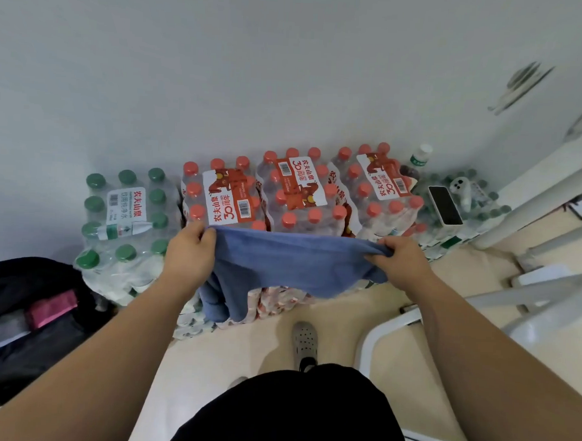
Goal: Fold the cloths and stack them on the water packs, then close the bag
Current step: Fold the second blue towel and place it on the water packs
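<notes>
In the head view, the blue cloth (291, 263) is off the ground, stretched between the two hands. Its long axis runs left to right, parallel to the row of water packs (284, 193) against the wall. The left hand (190, 249) has its fingers (207, 238) curled over one upper corner and clamped on it. The right hand (401, 258) pinches the other end, bunched into a point. The top edge sits just at the near edge of the red-capped packs, and the body of the cloth hangs in front of them. A looser tail droops lower under the left hand, so the cloth is not yet even.

The packs lie directly ahead of both hands, which are about equally close, so the coming move is probably a forward carry or a fold made in the air. The red caps give a broad, bumpy top with open room. The green-capped pack (127, 206) is free to the left. Far right, a dark-screened device (445, 205) takes up one pack, and white frame legs (534, 197) crowd that side.

The black bag (19, 308) lies open low on the left, nearer the left hand, with a pink item (52, 308) inside.
</notes>
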